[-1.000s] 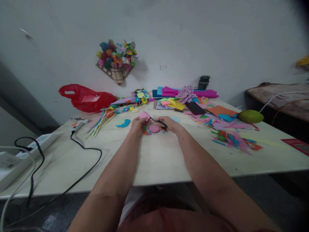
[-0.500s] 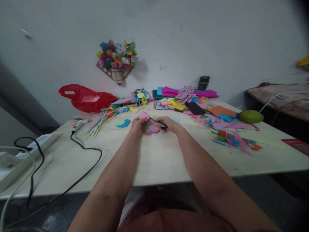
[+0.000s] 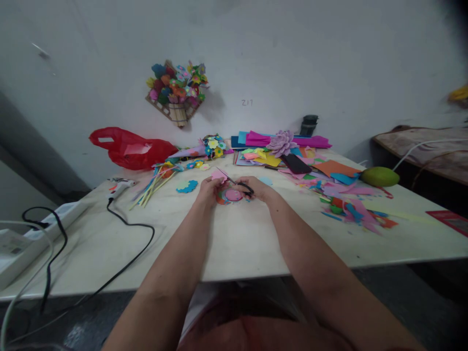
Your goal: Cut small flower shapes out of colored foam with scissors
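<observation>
My left hand (image 3: 209, 190) pinches a small pink paper piece (image 3: 218, 174) with a rounded edge. Closed around the black handles of a pair of scissors (image 3: 244, 185) is my right hand (image 3: 259, 188). The scissor blades point up and left, meeting the pink piece. Under and between both hands lies a round pink piece (image 3: 233, 195) amid other coloured cut pieces on the table. Left of my left hand rest scalloped blue cutouts (image 3: 187, 186). A pale blue disc (image 3: 265, 181) lies just behind my right hand.
A glue gun (image 3: 120, 189) with a black cord and a power strip (image 3: 54, 222) occupy the left side. Behind are a red plastic bag (image 3: 135, 151) and paper flowers (image 3: 214, 146). Paper scraps (image 3: 360, 209), a phone (image 3: 296, 164) and a green fruit (image 3: 380, 176) lie right.
</observation>
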`<state>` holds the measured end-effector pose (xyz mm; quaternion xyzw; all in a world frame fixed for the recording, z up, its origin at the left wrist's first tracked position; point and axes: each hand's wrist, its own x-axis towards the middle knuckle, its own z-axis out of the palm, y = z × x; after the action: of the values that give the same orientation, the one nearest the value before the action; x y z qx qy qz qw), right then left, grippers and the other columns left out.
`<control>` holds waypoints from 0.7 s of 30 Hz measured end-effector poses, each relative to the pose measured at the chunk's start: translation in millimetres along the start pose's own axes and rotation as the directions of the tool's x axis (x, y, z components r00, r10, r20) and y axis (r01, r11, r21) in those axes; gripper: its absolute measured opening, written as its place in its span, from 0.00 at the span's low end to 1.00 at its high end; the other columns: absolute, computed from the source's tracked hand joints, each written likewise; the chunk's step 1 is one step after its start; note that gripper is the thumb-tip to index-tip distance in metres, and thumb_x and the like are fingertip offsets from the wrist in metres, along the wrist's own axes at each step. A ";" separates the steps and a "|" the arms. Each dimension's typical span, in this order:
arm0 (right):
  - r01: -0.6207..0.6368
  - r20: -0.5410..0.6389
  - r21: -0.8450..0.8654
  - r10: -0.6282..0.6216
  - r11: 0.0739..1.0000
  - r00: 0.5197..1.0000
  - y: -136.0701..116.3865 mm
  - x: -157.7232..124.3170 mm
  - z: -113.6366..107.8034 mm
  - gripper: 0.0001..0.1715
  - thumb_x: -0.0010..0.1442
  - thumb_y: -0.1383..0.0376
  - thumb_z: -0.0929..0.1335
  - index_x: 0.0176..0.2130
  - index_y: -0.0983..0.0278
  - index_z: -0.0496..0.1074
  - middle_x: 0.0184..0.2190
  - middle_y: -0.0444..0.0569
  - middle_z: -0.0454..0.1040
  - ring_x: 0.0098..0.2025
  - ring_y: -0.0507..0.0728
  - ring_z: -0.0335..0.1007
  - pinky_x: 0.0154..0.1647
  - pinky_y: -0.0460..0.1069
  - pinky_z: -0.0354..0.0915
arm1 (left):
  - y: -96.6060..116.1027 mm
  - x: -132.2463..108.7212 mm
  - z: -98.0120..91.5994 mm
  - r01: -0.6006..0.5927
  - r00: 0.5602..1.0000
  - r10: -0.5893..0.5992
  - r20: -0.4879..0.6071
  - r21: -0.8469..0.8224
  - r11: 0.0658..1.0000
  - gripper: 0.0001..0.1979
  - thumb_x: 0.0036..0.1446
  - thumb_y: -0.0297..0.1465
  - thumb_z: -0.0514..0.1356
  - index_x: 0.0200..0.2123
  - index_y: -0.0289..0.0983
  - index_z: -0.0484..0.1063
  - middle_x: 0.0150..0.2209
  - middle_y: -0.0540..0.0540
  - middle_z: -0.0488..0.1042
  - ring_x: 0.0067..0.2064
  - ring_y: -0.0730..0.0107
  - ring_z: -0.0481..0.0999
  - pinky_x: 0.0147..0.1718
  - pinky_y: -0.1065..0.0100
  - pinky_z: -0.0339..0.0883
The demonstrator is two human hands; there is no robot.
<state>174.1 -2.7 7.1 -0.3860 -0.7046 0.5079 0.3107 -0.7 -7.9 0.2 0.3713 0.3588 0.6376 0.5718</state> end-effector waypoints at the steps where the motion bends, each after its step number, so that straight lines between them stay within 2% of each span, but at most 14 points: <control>1: -0.001 0.000 0.002 0.001 1.000 1.000 -0.3 -0.2 0.1 0.15 0.53 0.57 0.69 0.33 0.67 0.68 0.15 0.40 0.65 0.12 0.45 0.57 0.09 0.40 0.46 | 0.0 -0.1 0.1 0.003 1.000 -0.003 0.001 0.001 1.000 0.05 0.37 0.23 0.64 0.22 0.31 0.71 0.21 0.43 0.74 0.23 0.69 0.75 0.29 0.68 0.71; 7: -0.011 -0.009 0.004 0.011 1.000 1.000 -2.3 -1.3 1.1 0.14 0.53 0.57 0.69 0.33 0.66 0.68 0.16 0.40 0.65 0.13 0.45 0.58 0.09 0.40 0.46 | -0.6 0.4 -0.3 0.010 1.000 -0.009 0.010 -0.015 1.000 0.06 0.36 0.24 0.65 0.20 0.33 0.69 0.20 0.46 0.73 0.24 0.69 0.75 0.28 0.69 0.71; 12: -0.001 -0.017 0.015 0.002 1.000 1.000 -4.4 -1.5 1.9 0.13 0.53 0.58 0.69 0.33 0.67 0.68 0.16 0.40 0.65 0.13 0.45 0.57 0.10 0.40 0.46 | -1.1 -0.3 -1.0 0.008 0.999 -0.008 0.034 0.018 1.000 0.08 0.36 0.25 0.66 0.24 0.32 0.72 0.23 0.45 0.75 0.24 0.71 0.74 0.27 0.69 0.70; 16: -0.005 -0.018 0.022 0.006 1.000 1.000 -4.8 -1.5 1.5 0.13 0.53 0.58 0.69 0.33 0.66 0.68 0.16 0.40 0.65 0.13 0.45 0.57 0.10 0.40 0.47 | -0.9 -1.5 -0.1 0.012 0.999 -0.014 0.033 0.034 0.999 0.09 0.35 0.25 0.66 0.24 0.31 0.71 0.23 0.46 0.73 0.23 0.73 0.72 0.28 0.69 0.70; 21: -0.001 -0.020 0.033 0.002 0.999 1.000 -5.7 -2.9 1.1 0.13 0.53 0.59 0.69 0.32 0.66 0.67 0.15 0.40 0.65 0.13 0.45 0.57 0.10 0.40 0.47 | -0.4 -0.9 0.1 0.022 1.000 -0.023 0.011 0.042 0.999 0.09 0.36 0.25 0.67 0.24 0.32 0.70 0.21 0.48 0.71 0.20 0.77 0.69 0.22 0.73 0.67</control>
<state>173.3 -6.8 12.1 -0.3865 -0.6927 0.5157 0.3237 -0.4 -8.8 -0.3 0.3828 0.3728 0.6214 0.5730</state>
